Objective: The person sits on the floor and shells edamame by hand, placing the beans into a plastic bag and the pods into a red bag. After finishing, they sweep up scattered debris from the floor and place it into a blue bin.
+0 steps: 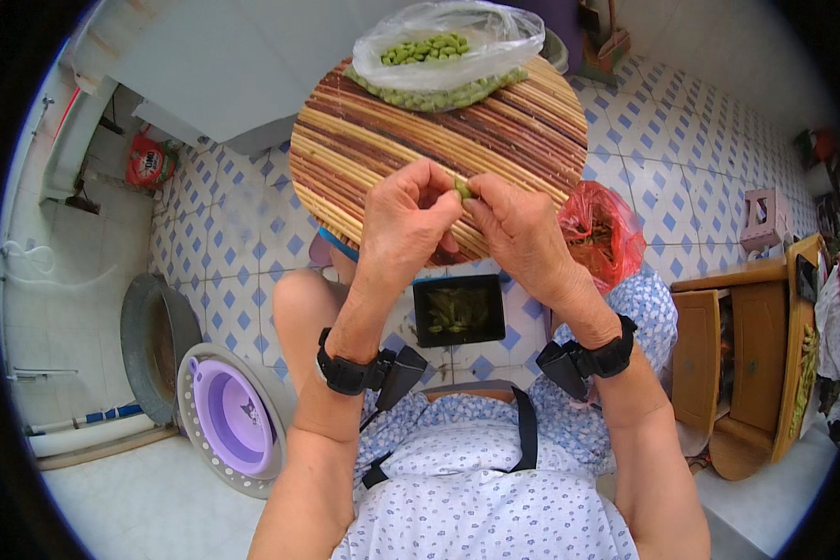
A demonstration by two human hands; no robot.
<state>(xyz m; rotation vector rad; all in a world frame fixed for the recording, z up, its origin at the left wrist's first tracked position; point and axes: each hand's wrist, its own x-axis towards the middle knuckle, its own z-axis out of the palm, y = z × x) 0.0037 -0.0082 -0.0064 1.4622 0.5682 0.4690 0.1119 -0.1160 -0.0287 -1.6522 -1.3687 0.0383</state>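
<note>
Over the near part of a round striped wooden tabletop (420,147), my left hand (409,213) and my right hand (514,217) meet fingertip to fingertip. Both pinch one small green bean (462,187), largely covered by the fingers; whether some pod is still around it I cannot tell. At the table's far side stands a clear plastic bag (504,45) with its mouth spread wide. Loose green beans (427,50) show inside it. Below my wrists a black tray (460,341) on the floor holds green pods (455,308).
A red plastic bag (626,231) of brownish scraps hangs or stands by the table's right edge. Purple (217,413) and grey metal (136,336) basins lie at left. On the right are a wooden cabinet (752,357) with a door ajar and a pink stool (766,218).
</note>
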